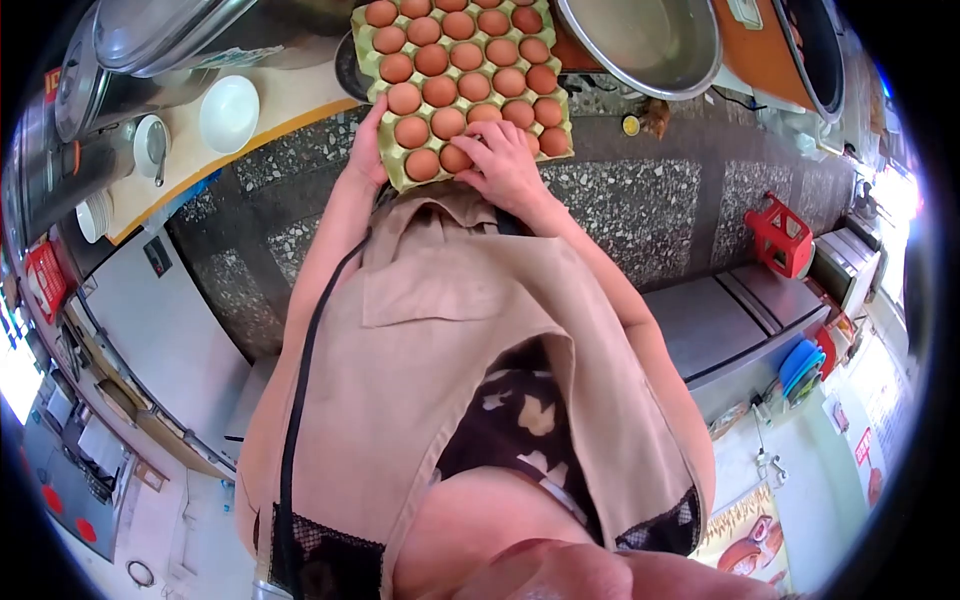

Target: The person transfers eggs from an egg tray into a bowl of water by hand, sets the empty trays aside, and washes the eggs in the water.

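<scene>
Cannot see the far end of the egg tray [396, 173], cut off by the view's edge like the metal basin [645, 93] to its right, nor most left hand [370, 150] fingers beneath, nor the eggs [451, 159] fully under the right hand [507, 163], nor identify the small yellow item [630, 125] beyond.

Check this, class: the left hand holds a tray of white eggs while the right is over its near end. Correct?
Not quite: the head view shows brown eggs, not white. The left hand, right hand and tray are as stated.
</scene>
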Available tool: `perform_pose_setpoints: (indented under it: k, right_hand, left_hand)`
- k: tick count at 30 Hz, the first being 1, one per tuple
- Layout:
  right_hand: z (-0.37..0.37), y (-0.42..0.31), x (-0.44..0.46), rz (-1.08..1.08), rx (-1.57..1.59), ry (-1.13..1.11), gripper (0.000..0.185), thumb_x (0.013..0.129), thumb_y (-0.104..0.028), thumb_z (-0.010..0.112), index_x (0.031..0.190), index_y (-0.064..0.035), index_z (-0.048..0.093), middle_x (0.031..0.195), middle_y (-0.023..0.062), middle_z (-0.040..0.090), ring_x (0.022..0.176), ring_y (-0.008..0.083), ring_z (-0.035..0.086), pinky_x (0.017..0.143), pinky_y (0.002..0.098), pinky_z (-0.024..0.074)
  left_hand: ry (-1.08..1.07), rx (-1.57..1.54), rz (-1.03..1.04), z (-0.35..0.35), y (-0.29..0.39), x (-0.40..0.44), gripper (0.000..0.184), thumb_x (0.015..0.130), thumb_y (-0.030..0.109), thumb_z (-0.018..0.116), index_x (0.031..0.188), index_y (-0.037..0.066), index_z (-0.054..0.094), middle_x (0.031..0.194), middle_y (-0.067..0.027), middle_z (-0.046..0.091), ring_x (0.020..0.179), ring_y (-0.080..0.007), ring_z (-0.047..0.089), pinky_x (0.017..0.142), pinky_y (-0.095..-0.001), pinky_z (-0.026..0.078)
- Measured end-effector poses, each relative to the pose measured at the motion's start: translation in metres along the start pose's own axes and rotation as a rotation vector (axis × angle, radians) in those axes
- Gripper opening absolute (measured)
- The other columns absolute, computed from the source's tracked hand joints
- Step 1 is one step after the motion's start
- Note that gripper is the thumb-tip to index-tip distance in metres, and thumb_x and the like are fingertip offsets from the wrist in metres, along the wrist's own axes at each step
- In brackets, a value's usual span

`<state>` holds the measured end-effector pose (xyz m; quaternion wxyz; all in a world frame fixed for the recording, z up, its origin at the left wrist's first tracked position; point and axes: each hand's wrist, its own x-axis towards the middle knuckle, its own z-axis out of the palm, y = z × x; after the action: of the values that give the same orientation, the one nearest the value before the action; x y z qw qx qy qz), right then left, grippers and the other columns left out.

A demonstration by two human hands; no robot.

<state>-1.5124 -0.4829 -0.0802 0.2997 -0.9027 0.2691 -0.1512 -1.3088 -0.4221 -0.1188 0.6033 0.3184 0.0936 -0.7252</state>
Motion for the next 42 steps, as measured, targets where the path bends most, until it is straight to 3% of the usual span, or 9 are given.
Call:
perform_pose_setpoints:
  k: [6,8,12,14,17,21,29,33,42]
  right_hand:
    - [-0.012,0.0,0.002,0.105,0.316,0.076,0.047,0.064,-0.008,0.075,0.107,-0.0067,0.056,0.106,0.0084,0.057,0.1,0.0277,0.051,0.088,0.0384,0.0415]
    - [-0.024,-0.007,0.004,0.713,1.333,0.057,0.045,0.066,-0.004,0.073,0.106,-0.0029,0.052,0.106,0.0105,0.058,0.101,0.027,0.056,0.092,0.0383,0.0444]
    - [-0.039,0.0,0.01,0.603,2.144,-0.041,0.043,0.078,-0.005,0.063,0.117,-0.0007,0.047,0.108,0.0131,0.057,0.103,0.0222,0.057,0.09,0.0336,0.0474]
    - [-0.033,0.0,0.02,0.586,2.057,-0.008,0.038,0.08,-0.01,0.06,0.117,-0.0025,0.049,0.1,0.0073,0.058,0.094,0.0177,0.059,0.083,0.0319,0.0503]
    - [-0.029,-0.012,0.04,0.252,0.065,-0.124,0.023,0.077,-0.013,0.061,0.099,-0.0121,0.056,0.084,0.0037,0.057,0.073,0.0211,0.06,0.059,0.0348,0.049]
    - [0.001,-0.012,0.048,0.06,-0.312,-0.093,0.014,0.071,-0.013,0.061,0.083,-0.0123,0.055,0.078,0.0065,0.054,0.073,0.0229,0.061,0.058,0.0351,0.0498]
    - [-0.052,-0.024,0.059,0.341,0.039,0.083,0.018,0.074,-0.015,0.062,0.091,-0.0097,0.057,0.09,0.0091,0.06,0.085,0.0267,0.061,0.067,0.0387,0.0497]
    - [-0.135,0.064,0.076,0.517,-0.225,0.595,0.035,0.074,-0.027,0.067,0.099,-0.004,0.059,0.089,0.013,0.064,0.083,0.0299,0.062,0.072,0.038,0.0494]
    - [-0.151,0.231,0.086,0.82,-0.245,0.046,0.05,0.067,-0.035,0.07,0.106,-0.0051,0.06,0.1,0.0131,0.066,0.096,0.0281,0.062,0.085,0.038,0.0473]
  left_hand:
    - [0.045,0.025,-0.015,0.0,0.001,-0.002,0.055,0.094,0.041,0.041,0.134,0.004,0.036,0.132,-0.0148,0.046,0.117,-0.0291,0.049,0.098,-0.0438,0.042]
    - [0.058,0.044,0.0,0.004,0.001,-0.004,0.054,0.094,0.041,0.041,0.134,0.004,0.036,0.132,-0.0148,0.046,0.117,-0.029,0.049,0.098,-0.0439,0.042]
    - [0.01,0.022,-0.023,0.001,0.002,-0.001,0.054,0.094,0.041,0.04,0.134,0.004,0.036,0.131,-0.0147,0.046,0.118,-0.0286,0.049,0.097,-0.0438,0.043]
    - [0.011,0.013,-0.03,0.003,0.002,-0.001,0.054,0.094,0.041,0.039,0.134,0.005,0.036,0.131,-0.0147,0.046,0.117,-0.0285,0.05,0.097,-0.0435,0.043]
    - [0.056,0.042,-0.013,0.003,0.002,-0.003,0.054,0.094,0.042,0.039,0.134,0.005,0.037,0.13,-0.0146,0.047,0.116,-0.0288,0.05,0.097,-0.0438,0.043]
    - [0.005,-0.031,-0.081,0.001,0.005,0.0,0.054,0.094,0.042,0.039,0.133,0.005,0.038,0.131,-0.0143,0.047,0.117,-0.0288,0.05,0.098,-0.0439,0.042]
    - [0.047,-0.009,-0.048,0.008,0.006,-0.004,0.054,0.093,0.042,0.042,0.133,0.005,0.037,0.129,-0.0136,0.048,0.115,-0.0281,0.051,0.097,-0.0427,0.043]
    - [0.065,-0.006,-0.04,0.008,0.006,-0.005,0.055,0.093,0.041,0.043,0.134,0.005,0.036,0.13,-0.0136,0.048,0.116,-0.0279,0.05,0.098,-0.042,0.042]
    - [0.078,0.009,-0.034,0.007,0.005,-0.006,0.055,0.093,0.042,0.043,0.134,0.005,0.037,0.13,-0.0136,0.048,0.115,-0.0282,0.051,0.098,-0.0422,0.042]
